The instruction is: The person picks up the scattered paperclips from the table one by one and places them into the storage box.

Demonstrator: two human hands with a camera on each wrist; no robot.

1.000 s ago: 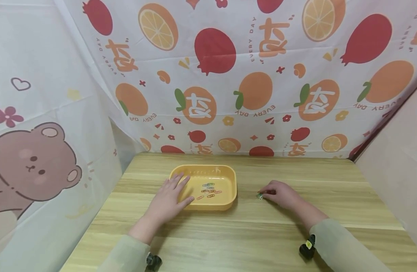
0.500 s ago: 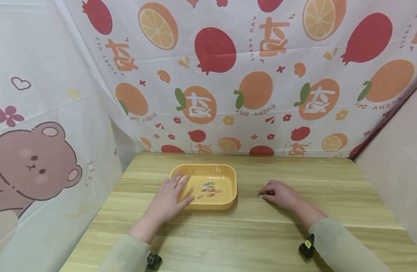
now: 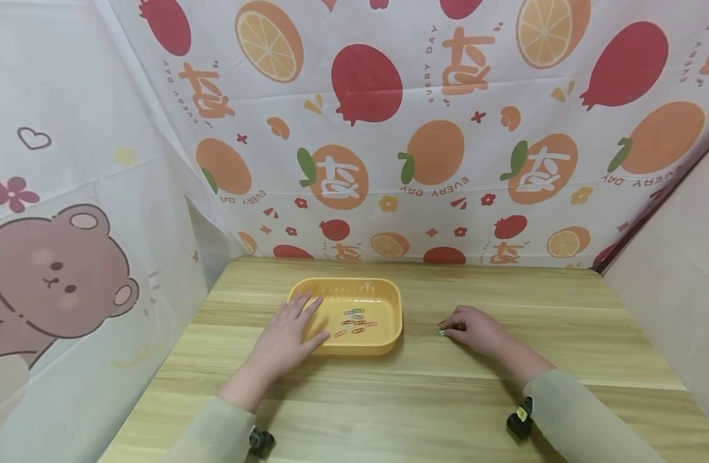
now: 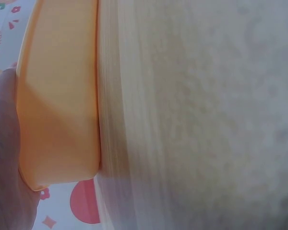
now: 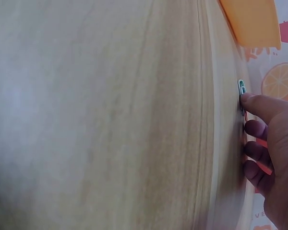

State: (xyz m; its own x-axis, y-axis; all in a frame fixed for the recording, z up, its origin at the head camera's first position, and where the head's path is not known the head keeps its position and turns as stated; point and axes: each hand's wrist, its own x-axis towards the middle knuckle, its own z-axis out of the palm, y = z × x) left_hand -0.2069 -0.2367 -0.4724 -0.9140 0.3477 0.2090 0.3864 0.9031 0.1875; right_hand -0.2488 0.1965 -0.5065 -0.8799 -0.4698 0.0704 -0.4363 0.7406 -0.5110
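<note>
A yellow tray [image 3: 393, 334] sits on the wooden table, with several coloured paper clips [image 3: 354, 321] lying together on its floor. My left hand [image 3: 287, 334] rests over the tray's left end, its fingers spread across the rim. In the left wrist view, part of that hand [image 4: 9, 158] lies along the tray's edge [image 4: 62, 96]. Right of the tray, low over the table, my right hand [image 3: 475, 330] pinches a green paper clip [image 5: 241, 86] between thumb and fingers. Something thin and reddish shows just below the thumb; its kind is hard to tell.
The wooden table [image 3: 366, 405] runs back to a white fruit-print cloth [image 3: 389, 161] hanging behind it. A bear-print cloth [image 3: 59, 276] hangs at the left, and a pale panel [image 3: 672, 270] stands at the right.
Less green shows at my right fingertips than a second ago, and the clip there has turned slightly. The right hand stays in nearly the same spot. My left hand and the tray hold still.
</note>
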